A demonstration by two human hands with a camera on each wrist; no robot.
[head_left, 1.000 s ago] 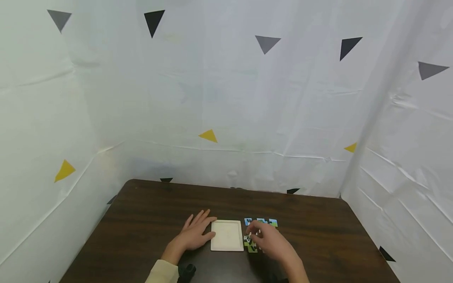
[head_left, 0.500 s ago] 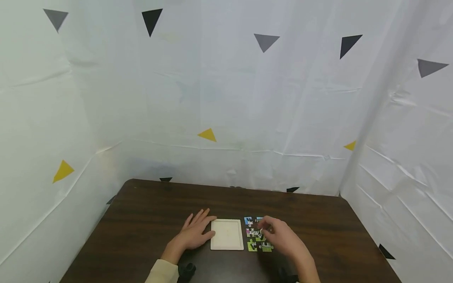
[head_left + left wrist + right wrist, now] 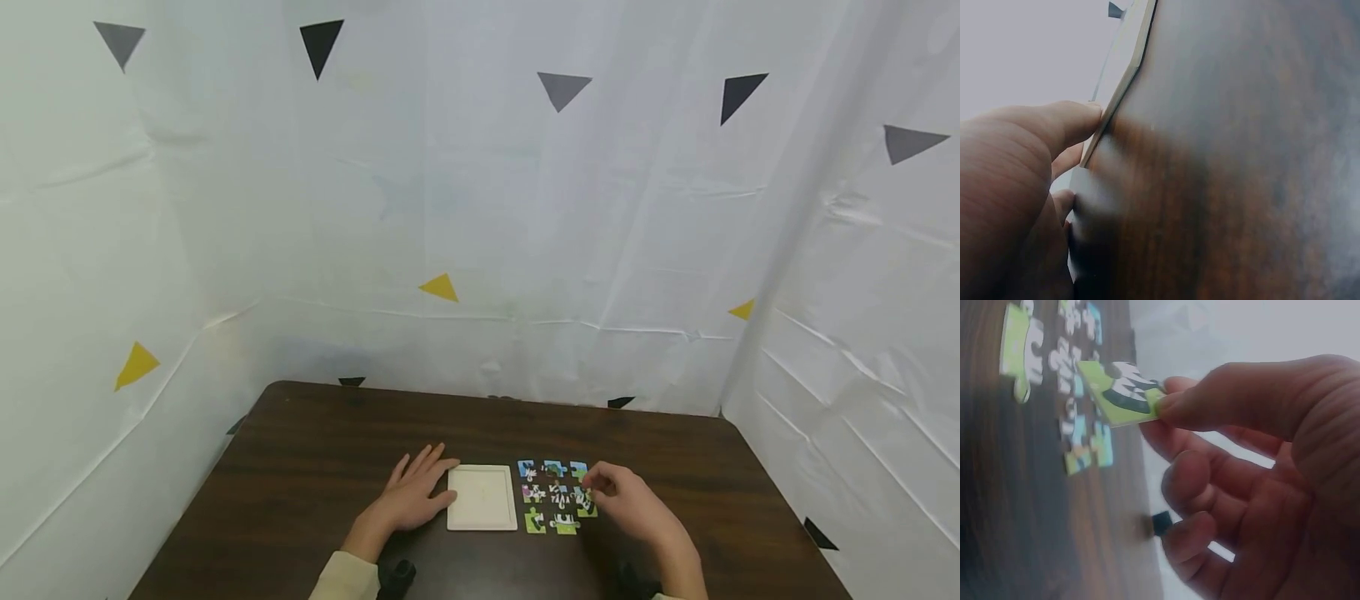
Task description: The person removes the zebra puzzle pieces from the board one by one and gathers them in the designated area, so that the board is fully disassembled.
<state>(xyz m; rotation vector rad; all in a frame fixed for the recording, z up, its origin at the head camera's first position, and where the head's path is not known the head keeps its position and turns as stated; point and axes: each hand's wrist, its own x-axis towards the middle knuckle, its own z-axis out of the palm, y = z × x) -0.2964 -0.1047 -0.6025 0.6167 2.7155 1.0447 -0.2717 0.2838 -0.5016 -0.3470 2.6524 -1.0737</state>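
Observation:
My left hand (image 3: pixel 411 498) lies on the table with fingers spread, thumb and index finger touching the left edge of a pale, square puzzle tray (image 3: pixel 482 500). In the left wrist view the thumb meets the side of that tray (image 3: pixel 1133 62). My right hand (image 3: pixel 636 503) pinches a green puzzle piece (image 3: pixel 1125 394) with black and white markings between thumb and index finger; the other fingers are curled loosely. The held piece is above the table in the right wrist view, at the right side of several loose puzzle pieces (image 3: pixel 534 522) laid in rough rows right of the tray.
The dark wooden table (image 3: pixel 360 425) reaches back to a white curtain (image 3: pixel 480 208) printed with triangles, which also closes off both sides. Other pieces (image 3: pixel 1021 350) lie close below and left of the held one in the right wrist view.
My right hand has moved rightward across the puzzle pieces, from their left part to their right side, uncovering most of them. The left hand has stayed at the tray's edge.

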